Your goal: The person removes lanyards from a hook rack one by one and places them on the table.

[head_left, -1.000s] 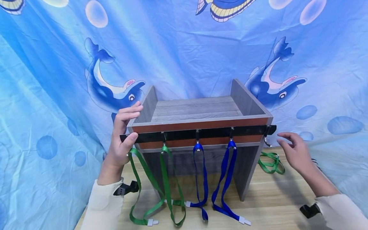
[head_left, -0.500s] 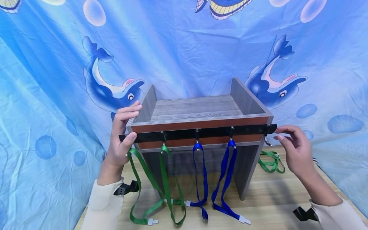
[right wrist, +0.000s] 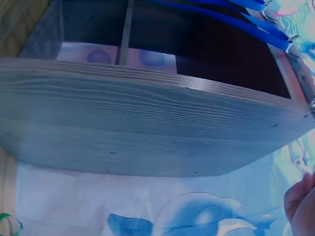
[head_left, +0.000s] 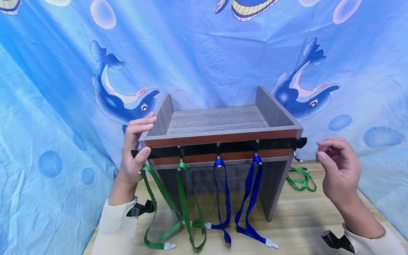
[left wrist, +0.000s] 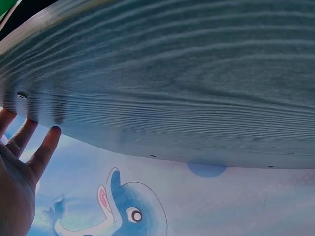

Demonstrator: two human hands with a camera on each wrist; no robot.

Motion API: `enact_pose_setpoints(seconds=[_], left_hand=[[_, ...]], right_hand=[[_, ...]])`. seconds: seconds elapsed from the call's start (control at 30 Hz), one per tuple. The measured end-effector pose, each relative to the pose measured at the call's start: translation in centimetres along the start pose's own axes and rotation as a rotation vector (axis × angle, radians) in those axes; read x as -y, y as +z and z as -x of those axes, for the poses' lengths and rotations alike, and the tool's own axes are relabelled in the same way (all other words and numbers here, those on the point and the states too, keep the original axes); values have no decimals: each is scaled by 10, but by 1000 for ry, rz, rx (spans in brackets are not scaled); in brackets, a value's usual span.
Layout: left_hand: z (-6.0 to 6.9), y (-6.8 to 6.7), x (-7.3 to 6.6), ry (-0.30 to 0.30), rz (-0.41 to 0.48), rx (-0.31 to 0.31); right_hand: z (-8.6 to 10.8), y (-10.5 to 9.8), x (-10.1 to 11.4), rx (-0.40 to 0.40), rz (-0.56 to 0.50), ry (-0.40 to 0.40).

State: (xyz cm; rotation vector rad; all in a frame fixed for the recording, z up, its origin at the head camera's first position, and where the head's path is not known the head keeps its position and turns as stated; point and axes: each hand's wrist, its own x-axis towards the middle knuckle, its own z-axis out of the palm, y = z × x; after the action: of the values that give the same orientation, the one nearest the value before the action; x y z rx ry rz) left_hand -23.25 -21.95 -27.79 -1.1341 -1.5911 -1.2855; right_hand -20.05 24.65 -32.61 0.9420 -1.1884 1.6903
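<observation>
A black hook rail point(head_left: 237, 146) lies across the brown front band of a grey wooden shelf point(head_left: 220, 118). My left hand point(head_left: 132, 159) holds the rail's left end, thumb on its front and fingers along the shelf's left side. In the left wrist view, fingers point(left wrist: 45, 150) reach the side panel's edge. Two green lanyards point(head_left: 166, 193) point(head_left: 182, 191) and two blue lanyards point(head_left: 227, 198) point(head_left: 254, 187) hang from hooks. The rightmost hook point(head_left: 296, 156) bears nothing. My right hand point(head_left: 341, 170) is apart from the rail's right end, fingers loosely bent, holding nothing.
Another green lanyard point(head_left: 301, 179) lies in a loose heap on the wooden table point(head_left: 296, 226), right of the shelf. Behind hangs a blue cloth point(head_left: 204, 53) printed with dolphins. White clips of the hanging lanyards rest on the tabletop.
My right hand came in to the rail's right end half a second ago, then drew back to the right. My left hand stays in place; the lanyards have not moved.
</observation>
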Motion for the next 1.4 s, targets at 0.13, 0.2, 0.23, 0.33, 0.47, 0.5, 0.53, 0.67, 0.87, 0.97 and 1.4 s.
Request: enact_pose_setpoints(seconds=[0.13, 0.2, 0.23, 0.33, 0.47, 0.5, 0.53, 0.67, 0.87, 0.97, 1.4], left_hand=[[1, -1, -2, -25, -42, 3], [1, -1, -3, -42, -69, 11], [1, -1, -3, -49, -79, 16], [0, -1, -3, -56, -109, 23], [0, -2, -2, -53, -140, 19], [0, -3, -2, -53, -146, 16], [1, -3, -2, -55, -144, 14], [2, -3, -2, -58, -147, 5], [1, -1, -1, -63, -147, 7], [1, -1, -1, -66, -147, 6], [2, 1, -3, -82, -118, 26]], right_hand=[[-3, 14, 10, -5, -144, -82], [-4, 18, 15, 31, -180, -107], [-3, 20, 16, 49, -188, -114], [2, 25, 20, 131, -186, -130], [9, 32, 24, 284, -90, -119], [12, 33, 25, 321, -47, -105], [14, 34, 27, 365, 4, -82], [25, 35, 37, 502, 313, 82], [34, 40, 49, 714, 578, 486], [37, 42, 44, 781, 523, 673], [51, 54, 11, 789, -186, 948]])
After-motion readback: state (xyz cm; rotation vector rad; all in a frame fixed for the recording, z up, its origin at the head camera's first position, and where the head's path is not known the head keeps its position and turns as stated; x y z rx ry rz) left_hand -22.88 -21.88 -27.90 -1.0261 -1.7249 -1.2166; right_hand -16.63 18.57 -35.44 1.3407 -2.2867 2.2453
